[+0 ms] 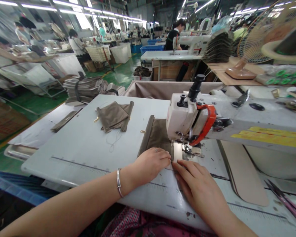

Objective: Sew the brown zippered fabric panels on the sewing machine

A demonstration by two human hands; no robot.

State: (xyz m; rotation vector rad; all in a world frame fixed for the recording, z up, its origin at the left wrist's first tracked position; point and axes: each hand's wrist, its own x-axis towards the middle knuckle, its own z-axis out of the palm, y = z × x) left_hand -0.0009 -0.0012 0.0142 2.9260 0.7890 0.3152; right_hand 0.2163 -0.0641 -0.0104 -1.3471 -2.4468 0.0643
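Observation:
A brown fabric piece [159, 133] with a stiff edge band and a small gold zipper pull lies partly under the head of a white sewing machine [179, 113]. My left hand [149, 164] is at its near edge, fingers closed together on the fabric. Close beside it, my right hand [198, 181] has its fingertips pinched at the same edge, just below a pale strip [178, 152] by the presser foot. What lies under the fingertips is mostly hidden. To the left, a few similar brown pieces [114, 115] rest overlapped on the white table [76, 144], with loose thread nearby.
Scissors [284, 200] and a beige rounded panel [246, 174] lie on the right. An orange-red guard [206, 125] sits on the machine head. Bundled fabric stacks [86, 87] stand beyond the table's left side. A fan [255, 39] and co-workers are farther back.

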